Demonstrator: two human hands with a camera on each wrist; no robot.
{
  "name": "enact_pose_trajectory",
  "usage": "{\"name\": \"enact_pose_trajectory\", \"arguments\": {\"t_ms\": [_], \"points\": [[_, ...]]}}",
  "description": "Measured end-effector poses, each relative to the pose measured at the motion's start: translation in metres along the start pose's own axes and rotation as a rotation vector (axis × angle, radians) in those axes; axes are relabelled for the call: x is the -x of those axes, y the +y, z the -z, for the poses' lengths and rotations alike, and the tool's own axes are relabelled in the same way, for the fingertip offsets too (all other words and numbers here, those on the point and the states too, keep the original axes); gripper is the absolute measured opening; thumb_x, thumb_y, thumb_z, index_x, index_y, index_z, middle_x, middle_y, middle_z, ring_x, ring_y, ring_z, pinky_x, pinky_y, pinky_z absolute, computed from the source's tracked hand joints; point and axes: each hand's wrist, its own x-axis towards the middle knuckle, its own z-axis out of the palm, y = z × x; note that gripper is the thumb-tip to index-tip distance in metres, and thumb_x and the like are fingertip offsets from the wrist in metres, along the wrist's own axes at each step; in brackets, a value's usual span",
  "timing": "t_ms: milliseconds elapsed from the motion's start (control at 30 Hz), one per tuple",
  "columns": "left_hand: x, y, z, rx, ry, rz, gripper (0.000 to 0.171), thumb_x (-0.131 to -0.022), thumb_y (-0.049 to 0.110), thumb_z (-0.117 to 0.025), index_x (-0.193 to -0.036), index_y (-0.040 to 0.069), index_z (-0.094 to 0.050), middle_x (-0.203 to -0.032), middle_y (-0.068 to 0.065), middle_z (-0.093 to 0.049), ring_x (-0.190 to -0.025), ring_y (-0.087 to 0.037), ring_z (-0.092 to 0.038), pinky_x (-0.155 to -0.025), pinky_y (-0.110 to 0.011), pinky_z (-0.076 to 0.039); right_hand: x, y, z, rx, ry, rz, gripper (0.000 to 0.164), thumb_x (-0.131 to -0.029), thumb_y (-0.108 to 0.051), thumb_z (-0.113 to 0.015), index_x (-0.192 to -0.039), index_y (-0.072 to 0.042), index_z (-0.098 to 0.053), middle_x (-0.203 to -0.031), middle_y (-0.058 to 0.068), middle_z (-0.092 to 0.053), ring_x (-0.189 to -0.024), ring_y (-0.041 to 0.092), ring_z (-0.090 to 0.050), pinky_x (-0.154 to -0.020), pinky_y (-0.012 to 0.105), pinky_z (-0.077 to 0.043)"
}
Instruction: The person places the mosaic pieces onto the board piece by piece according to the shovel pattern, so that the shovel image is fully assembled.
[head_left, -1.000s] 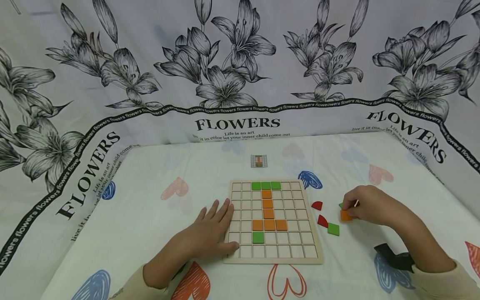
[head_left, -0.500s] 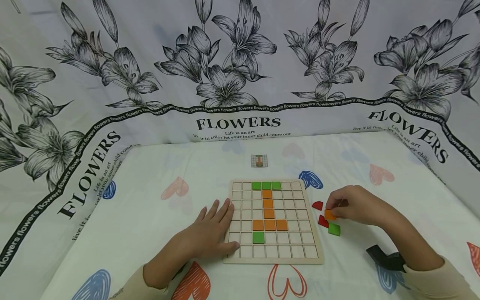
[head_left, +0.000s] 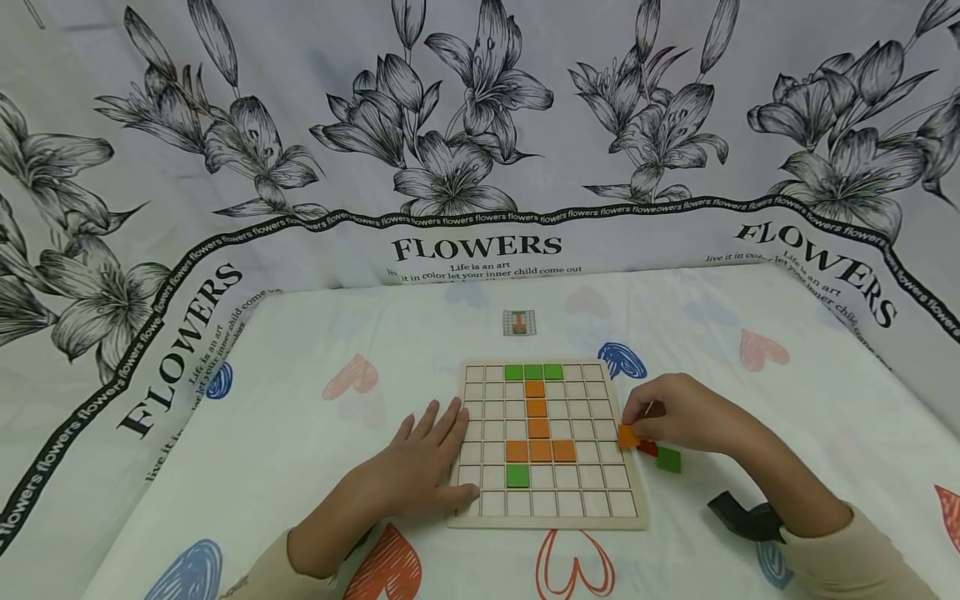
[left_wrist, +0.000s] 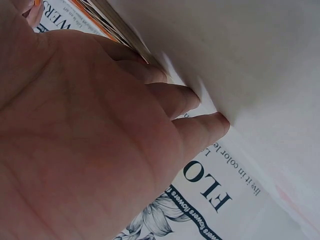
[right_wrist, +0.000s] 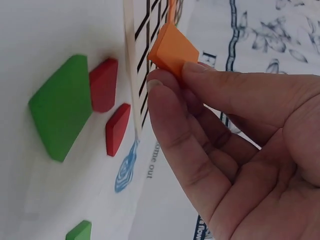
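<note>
My right hand point(head_left: 686, 415) pinches an orange square tile point(right_wrist: 174, 50) between thumb and fingertips, over the right edge of a wooden grid board point(head_left: 547, 522). On the board's left edge rests my left hand point(head_left: 416, 467), fingers spread and straight. Several orange tiles point(head_left: 538, 428) form an upright bar with a short row across its lower end. Above them lies a row of green tiles point(head_left: 533, 372), and a single green tile point(head_left: 517, 476) sits at lower left. The left wrist view mostly shows the palm.
Right of the board lie two red rounded pieces point(right_wrist: 104, 85), a green square tile point(head_left: 669, 460) and another green piece point(right_wrist: 79, 231). Behind the board is a small picture card point(head_left: 519, 322). A flower-printed cloth point(head_left: 480, 100) rises at the back. A black strap point(head_left: 746, 518) is at my right wrist.
My right hand has carried the orange tile leftward, from beside the loose pieces to the board's right edge. The left hand has stayed in place.
</note>
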Motion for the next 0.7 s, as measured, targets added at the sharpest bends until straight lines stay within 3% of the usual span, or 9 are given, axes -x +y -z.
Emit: {"name": "enact_pose_trajectory", "arguments": {"t_ms": [233,700], "points": [[0.000,0.001,0.001,0.002,-0.003,0.003,0.097,-0.092,0.061,-0.058,-0.160,0.004,-0.019,-0.167,-0.012,-0.009,-0.151,-0.039,-0.005,-0.115,-0.062,-0.013,-0.009,-0.009,-0.007,-0.015,0.001,-0.012,0.015,-0.088,-0.001,-0.073,-0.085,-0.016,-0.074,-0.085,-0.006,-0.068,-0.078,0.017,-0.060,-0.068,0.029,-0.054],[0.000,0.001,0.002,0.007,-0.010,0.002,0.097,-0.093,0.060,-0.059,-0.160,0.003,-0.019,-0.167,-0.013,-0.009,-0.151,-0.039,-0.005,-0.115,-0.062,-0.014,-0.021,-0.022,-0.019,-0.067,-0.026,0.069,0.016,-0.086,0.001,-0.075,-0.083,-0.014,-0.076,-0.085,-0.005,-0.071,-0.074,0.012,-0.063,-0.068,0.028,-0.055]]}}
